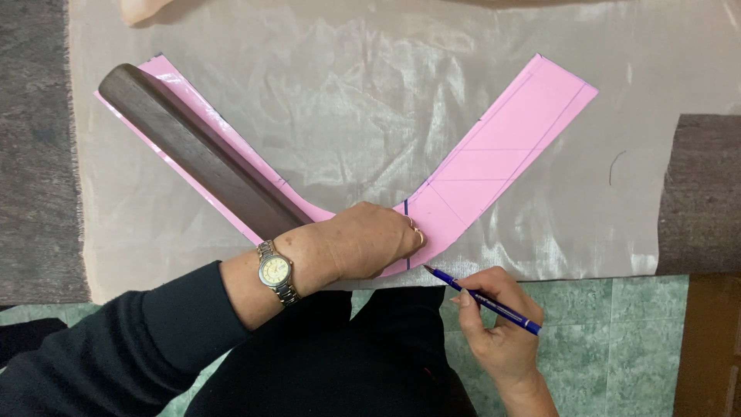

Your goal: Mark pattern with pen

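Observation:
A pink V-shaped paper pattern (494,154) with blue pen lines lies on a shiny beige fabric (347,93). A dark wooden bar (193,147) rests along the pattern's left arm. My left hand (367,239), with a wristwatch and rings, presses flat on the curved bottom of the pattern. My right hand (498,324) holds a blue pen (482,297) whose tip touches the fabric at the pattern's lower edge, just right of my left hand.
The fabric lies over a dark grey surface (35,154) seen at left and right. Green tiled floor (617,340) shows below. A brown edge (706,347) stands at the lower right. Part of a pale object (143,9) sits at the top left.

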